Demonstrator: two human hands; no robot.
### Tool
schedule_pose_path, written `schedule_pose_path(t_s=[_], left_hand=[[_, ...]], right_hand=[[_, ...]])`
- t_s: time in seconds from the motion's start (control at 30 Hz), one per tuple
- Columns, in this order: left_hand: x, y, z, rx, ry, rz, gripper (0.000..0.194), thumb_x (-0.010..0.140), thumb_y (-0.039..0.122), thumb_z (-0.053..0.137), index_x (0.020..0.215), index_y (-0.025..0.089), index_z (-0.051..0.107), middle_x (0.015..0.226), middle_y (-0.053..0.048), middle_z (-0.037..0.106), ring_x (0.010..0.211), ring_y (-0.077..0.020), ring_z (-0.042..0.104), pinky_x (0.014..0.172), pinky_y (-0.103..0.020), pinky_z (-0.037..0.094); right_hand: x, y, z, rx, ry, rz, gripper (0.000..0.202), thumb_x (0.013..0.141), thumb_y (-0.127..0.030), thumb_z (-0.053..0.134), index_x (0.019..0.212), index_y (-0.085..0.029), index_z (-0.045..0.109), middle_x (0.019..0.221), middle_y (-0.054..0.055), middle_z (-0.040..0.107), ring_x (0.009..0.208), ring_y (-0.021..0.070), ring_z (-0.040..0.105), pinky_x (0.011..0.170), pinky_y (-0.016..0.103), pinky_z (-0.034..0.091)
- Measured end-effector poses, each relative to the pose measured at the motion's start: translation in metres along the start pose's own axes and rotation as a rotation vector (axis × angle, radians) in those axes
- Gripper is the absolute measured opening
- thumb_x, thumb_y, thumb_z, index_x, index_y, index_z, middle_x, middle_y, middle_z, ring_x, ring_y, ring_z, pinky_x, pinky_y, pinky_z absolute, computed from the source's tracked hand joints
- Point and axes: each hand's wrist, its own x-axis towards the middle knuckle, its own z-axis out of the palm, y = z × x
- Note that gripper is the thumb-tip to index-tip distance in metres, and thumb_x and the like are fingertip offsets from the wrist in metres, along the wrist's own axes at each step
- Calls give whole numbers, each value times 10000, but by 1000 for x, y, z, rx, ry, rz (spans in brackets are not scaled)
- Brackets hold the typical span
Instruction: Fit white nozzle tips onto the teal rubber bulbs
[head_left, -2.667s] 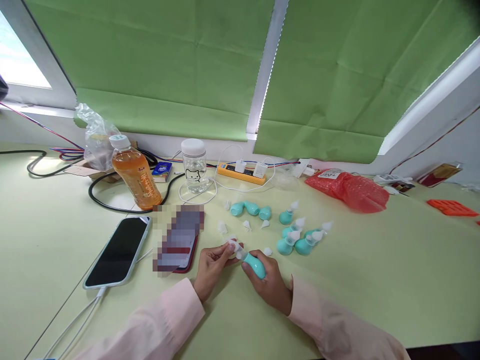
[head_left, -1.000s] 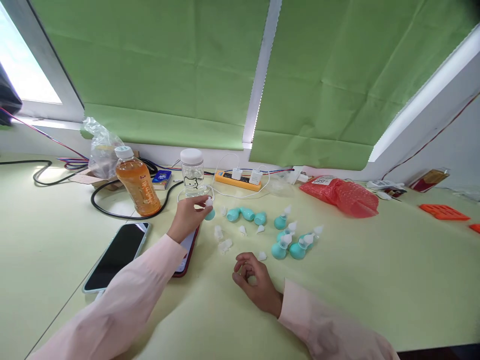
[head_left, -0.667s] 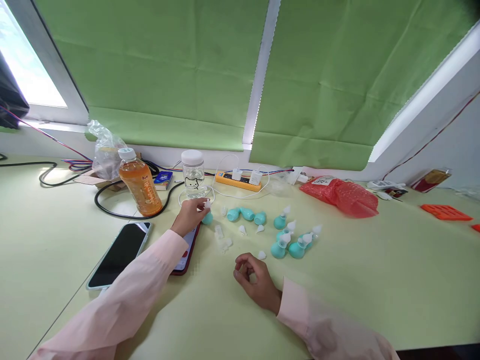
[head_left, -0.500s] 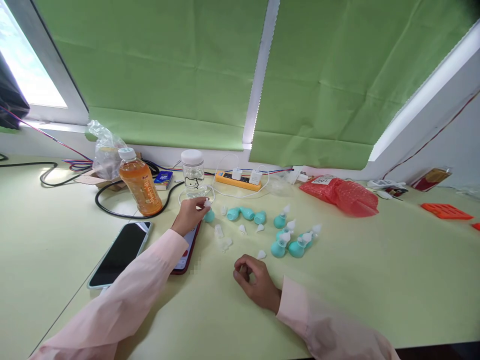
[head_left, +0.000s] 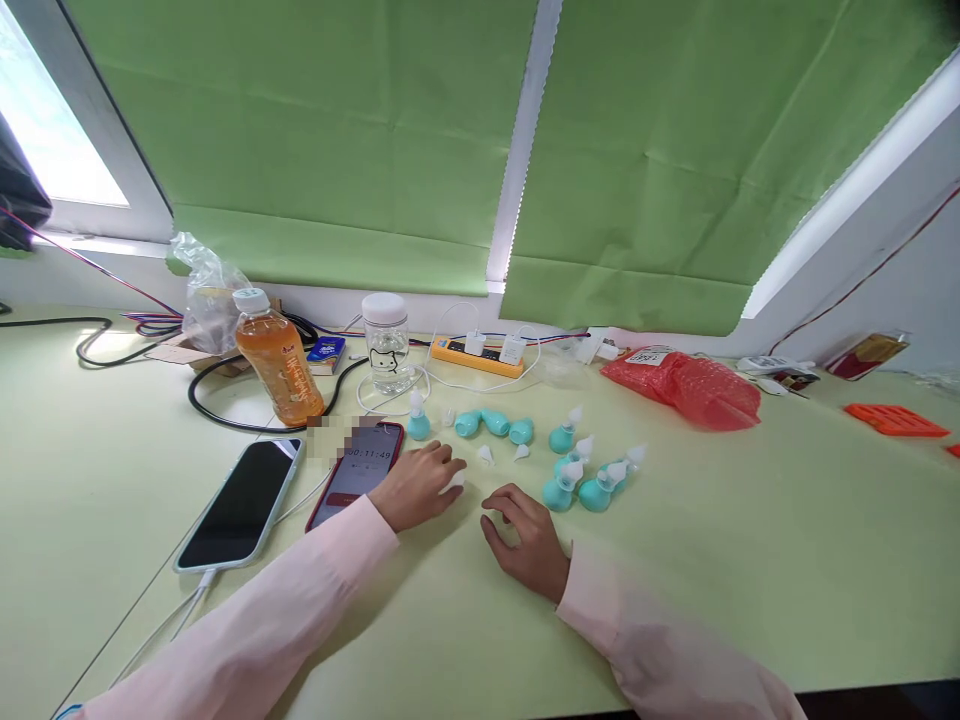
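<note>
My left hand (head_left: 420, 485) reaches palm down over a translucent white piece (head_left: 456, 481), its fingers spread and partly covering it. My right hand (head_left: 525, 540) rests on the table with fingers curved, a gap between thumb and forefinger, nothing visible between them. A turquoise squeeze bulb (head_left: 418, 424) with a pointed white nozzle stands upright beyond my left hand. Several similar bulbs with nozzles (head_left: 562, 488) stand beyond my right hand. Bare turquoise bulbs (head_left: 495, 422) lie in a row between these, with small white nozzle tips (head_left: 485, 455) in front of them.
A red-cased phone showing a timer (head_left: 364, 460) lies beside my left hand, with another phone (head_left: 240, 505) further left. Behind stand an orange drink bottle (head_left: 279, 360) and a clear cup (head_left: 386, 350). A power strip (head_left: 480, 358) and red bubble wrap (head_left: 682, 390) lie at the back.
My left hand has left the upright bulb and nozzle near the cup and come nearer and to the right, over the translucent pieces. My right hand has shifted slightly right, its fingers opening wider.
</note>
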Motion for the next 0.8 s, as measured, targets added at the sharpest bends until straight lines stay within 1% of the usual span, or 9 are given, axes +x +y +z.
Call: schedule_pose_path(t_s=[0.07, 0.1, 0.3, 0.4, 0.5, 0.57, 0.63, 0.7, 0.8], left_hand=[[-1, 6, 7, 3, -103, -79, 274, 745, 273, 528, 1001, 187, 573, 848, -84, 594, 816, -231, 567, 600, -287, 460], [-1, 7, 11, 1, -120, -104, 280, 731, 252, 541, 1003, 191, 574, 841, -84, 598, 806, -231, 574, 597, -285, 459], [-4, 3, 26, -52, -99, -168, 290, 774, 168, 463, 1042, 204, 568, 843, -75, 618, 780, -196, 595, 606, -257, 453], [-8, 2, 30, -258, 24, -243, 287, 818, 218, 420, 1065, 186, 563, 829, -55, 629, 655, -135, 590, 603, -228, 453], [-12, 2, 32, -584, 251, -358, 277, 791, 288, 471, 1007, 164, 594, 712, -24, 621, 579, -111, 560, 563, -206, 450], [-16, 2, 32, -710, 374, -467, 273, 762, 325, 504, 956, 160, 602, 648, -4, 591, 551, -106, 545, 530, -198, 445], [-20, 2, 33, -778, 470, -560, 260, 745, 347, 519, 911, 162, 597, 621, 11, 554, 519, -96, 523, 507, -195, 437], [-23, 4, 33, -803, 544, -585, 242, 737, 351, 526, 887, 169, 584, 612, 21, 525, 511, -91, 508, 510, -194, 438], [-27, 9, 35, -803, 600, -568, 217, 733, 331, 528, 877, 175, 575, 612, 25, 510, 500, -83, 486, 520, -195, 439]], right_hand=[[0, 0, 0, -34, 0, -20, 124, 751, -152, 478, 848, -173, 552, 752, 50, 540, 675, 140, 521, 565, 250, 427], [0, 1, 0, -41, 4, -27, 126, 751, -153, 480, 850, -174, 556, 751, 52, 542, 683, 144, 524, 571, 257, 432], [-3, 3, 3, -16, -11, -10, 156, 756, -159, 484, 894, -177, 555, 766, 58, 546, 698, 158, 522, 576, 283, 447], [-4, 2, 4, 11, -66, -20, 197, 769, -179, 487, 958, -181, 544, 814, 68, 554, 756, 174, 522, 628, 315, 462], [-1, -2, 5, 2, -153, -53, 283, 770, -200, 501, 1052, -183, 512, 944, 95, 558, 873, 205, 498, 722, 372, 460], [2, -5, 7, -49, -227, -74, 366, 771, -228, 508, 1130, -170, 468, 1089, 125, 521, 983, 239, 450, 792, 419, 432], [6, -9, 11, -118, -303, -94, 435, 780, -268, 502, 1191, -154, 420, 1224, 142, 441, 1075, 272, 382, 845, 457, 391], [9, -11, 15, -169, -354, -123, 433, 797, -290, 479, 1202, -154, 410, 1278, 135, 398, 1119, 286, 340, 875, 482, 349], [11, -11, 23, -195, -375, -141, 314, 824, -253, 443, 1126, -175, 475, 1244, 101, 448, 1107, 268, 357, 888, 485, 315]])
